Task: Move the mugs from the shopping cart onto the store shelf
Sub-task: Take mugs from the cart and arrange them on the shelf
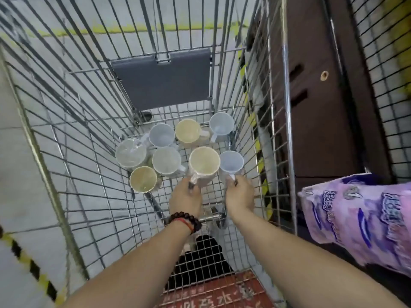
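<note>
- Right, both hands are down in the shopping cart [66, 138]: the left hand [185, 196] has its grip curled round the handle of the beige mug [204, 162].
- Beside it, the right hand [239, 196] pinches the pale blue mug [231, 162] by its handle.
- Best to lift both straight up, clear of the wire walls.
- Beyond the beige mug, six more mugs [165, 160] wait on the cart floor.

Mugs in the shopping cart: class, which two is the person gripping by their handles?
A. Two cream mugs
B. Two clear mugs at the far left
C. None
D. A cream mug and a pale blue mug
D: the left hand grips the cream mug by its handle, and the right hand grips the pale blue mug by its handle.
</note>
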A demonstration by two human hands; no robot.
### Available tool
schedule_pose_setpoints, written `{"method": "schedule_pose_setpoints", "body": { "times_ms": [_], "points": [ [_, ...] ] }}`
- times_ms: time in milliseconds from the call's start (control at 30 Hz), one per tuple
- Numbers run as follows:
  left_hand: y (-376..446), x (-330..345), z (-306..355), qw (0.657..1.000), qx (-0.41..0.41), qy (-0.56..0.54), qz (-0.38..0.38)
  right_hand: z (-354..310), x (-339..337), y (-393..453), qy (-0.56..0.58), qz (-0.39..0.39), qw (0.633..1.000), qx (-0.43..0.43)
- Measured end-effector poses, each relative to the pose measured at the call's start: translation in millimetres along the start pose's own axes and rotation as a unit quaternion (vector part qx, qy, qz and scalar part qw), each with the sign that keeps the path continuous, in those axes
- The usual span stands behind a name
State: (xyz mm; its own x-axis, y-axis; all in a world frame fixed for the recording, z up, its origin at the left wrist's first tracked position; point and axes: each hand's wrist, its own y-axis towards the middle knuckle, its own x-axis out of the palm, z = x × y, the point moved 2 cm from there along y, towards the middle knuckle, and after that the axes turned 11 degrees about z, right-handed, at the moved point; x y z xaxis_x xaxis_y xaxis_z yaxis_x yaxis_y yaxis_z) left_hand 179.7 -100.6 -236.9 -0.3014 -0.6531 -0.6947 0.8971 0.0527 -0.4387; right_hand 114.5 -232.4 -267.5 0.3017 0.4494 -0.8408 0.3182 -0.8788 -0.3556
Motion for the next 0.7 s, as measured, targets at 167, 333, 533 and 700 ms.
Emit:
{"method": "schedule_pose_setpoints", "body": {
  "times_ms": [167,333,533,700],
  "points": [
    [-29,-66,25,0.996,0.066,-0.052,0.041,-28,-67,-40,0.049,0.008,0.998,-0.034],
    [-72,-130,78,0.983,0.145,-0.091,0.058,-64,-175,-86,0.171,0.073,0.977,-0.107],
    [-152,-192,159,0.930,0.340,-0.139,0.036,-49,-306,-137,0.289,0.254,0.917,-0.104],
    [-234,-211,206,0.871,0.447,-0.203,-0.003,-1,-398,-185,0.344,0.343,0.871,-0.072]
  ]
}}
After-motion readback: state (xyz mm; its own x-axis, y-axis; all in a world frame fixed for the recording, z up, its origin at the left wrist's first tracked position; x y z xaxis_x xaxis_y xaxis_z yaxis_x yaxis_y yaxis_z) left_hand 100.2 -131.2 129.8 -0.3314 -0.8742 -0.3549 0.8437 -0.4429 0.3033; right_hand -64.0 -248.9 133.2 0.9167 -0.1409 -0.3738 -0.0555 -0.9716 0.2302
